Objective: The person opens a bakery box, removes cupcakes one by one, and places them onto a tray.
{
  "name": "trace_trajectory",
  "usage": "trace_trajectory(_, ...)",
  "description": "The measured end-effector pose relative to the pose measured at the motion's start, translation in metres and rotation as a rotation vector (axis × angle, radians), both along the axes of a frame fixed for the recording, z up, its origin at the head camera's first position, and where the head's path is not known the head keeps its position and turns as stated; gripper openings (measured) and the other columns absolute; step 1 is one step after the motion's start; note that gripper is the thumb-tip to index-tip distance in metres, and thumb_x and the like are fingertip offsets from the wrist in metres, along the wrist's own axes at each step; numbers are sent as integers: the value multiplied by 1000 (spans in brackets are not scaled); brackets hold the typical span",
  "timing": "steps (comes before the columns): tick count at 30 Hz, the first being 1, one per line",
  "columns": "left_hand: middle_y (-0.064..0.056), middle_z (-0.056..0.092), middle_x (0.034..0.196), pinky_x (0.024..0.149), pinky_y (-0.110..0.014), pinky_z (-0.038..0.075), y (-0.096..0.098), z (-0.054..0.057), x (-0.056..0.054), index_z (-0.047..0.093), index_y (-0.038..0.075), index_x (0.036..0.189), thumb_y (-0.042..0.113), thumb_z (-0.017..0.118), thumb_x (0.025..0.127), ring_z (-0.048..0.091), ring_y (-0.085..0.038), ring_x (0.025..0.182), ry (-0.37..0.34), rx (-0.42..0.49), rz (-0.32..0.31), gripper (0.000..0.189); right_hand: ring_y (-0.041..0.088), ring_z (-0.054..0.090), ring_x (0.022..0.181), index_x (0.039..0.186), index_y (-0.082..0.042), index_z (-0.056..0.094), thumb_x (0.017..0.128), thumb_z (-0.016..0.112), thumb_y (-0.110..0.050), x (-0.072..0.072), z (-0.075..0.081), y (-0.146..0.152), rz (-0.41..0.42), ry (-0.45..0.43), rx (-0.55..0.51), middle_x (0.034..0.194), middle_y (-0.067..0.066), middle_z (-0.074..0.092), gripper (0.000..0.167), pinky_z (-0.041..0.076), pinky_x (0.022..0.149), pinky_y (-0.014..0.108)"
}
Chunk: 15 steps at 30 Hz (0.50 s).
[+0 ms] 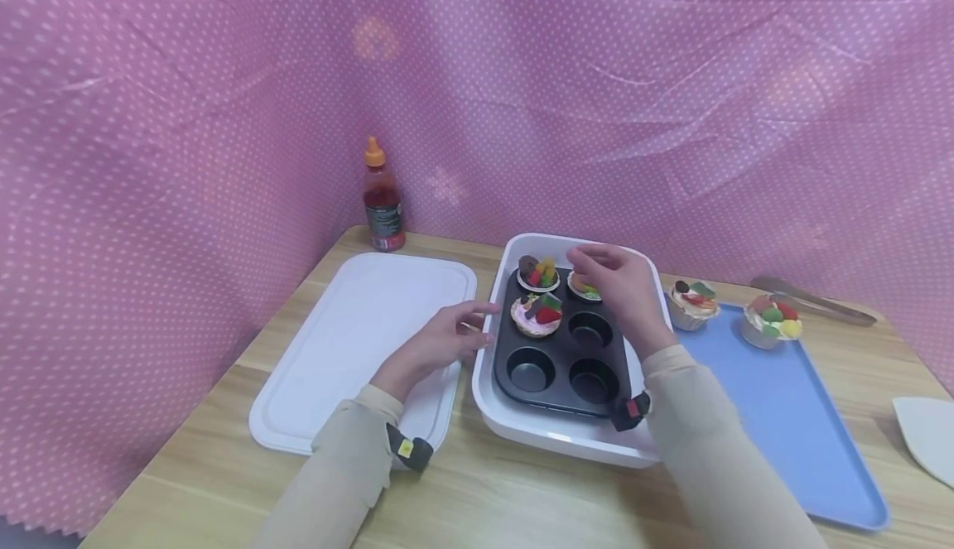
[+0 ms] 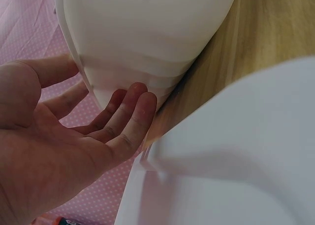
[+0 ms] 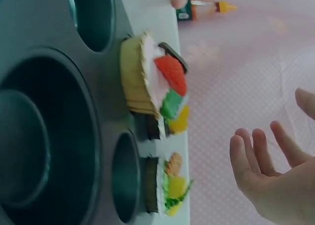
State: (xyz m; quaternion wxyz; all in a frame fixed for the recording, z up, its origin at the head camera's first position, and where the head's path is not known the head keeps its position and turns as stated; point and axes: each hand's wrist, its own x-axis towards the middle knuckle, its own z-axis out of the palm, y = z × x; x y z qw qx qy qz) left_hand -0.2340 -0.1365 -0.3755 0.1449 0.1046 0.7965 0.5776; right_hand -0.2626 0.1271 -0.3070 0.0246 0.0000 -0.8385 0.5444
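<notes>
A dark muffin tin [image 1: 562, 371] sits inside a white tub [image 1: 537, 435]. Three toy fruit tarts are in its far cups: a pink one with a strawberry [image 1: 537, 317], a dark-topped one [image 1: 538, 274] and a green-and-yellow one [image 3: 172, 185], the last partly hidden in the head view. Over the tin's far right side, my right hand [image 1: 624, 288] hovers with relaxed fingers; the right wrist view shows nothing in that hand. My left hand [image 1: 440, 342] is beside the tub's left wall, its loosely bent fingers [image 2: 140, 112] right at the outer side and holding nothing.
Left of the tub lies a white board [image 1: 365, 325], with a red sauce bottle [image 1: 383, 209] behind it. To the right, a blue tray [image 1: 782, 416] has two toy cupcakes [image 1: 771, 322] at its far end. Tongs [image 1: 812, 302] and a white piece [image 1: 927, 433] lie further right.
</notes>
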Motion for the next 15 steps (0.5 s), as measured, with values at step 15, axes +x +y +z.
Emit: trace_trajectory(15,-22,60,132,80,-35,61,-1,-1,0,54,11,145,8,65,97,67,-22,101,16,7,-13,49,31,60,128,131,-8,66,94,70,-35,-8,-23,-18,2,13,-22,133,16,66,46,48,109,49)
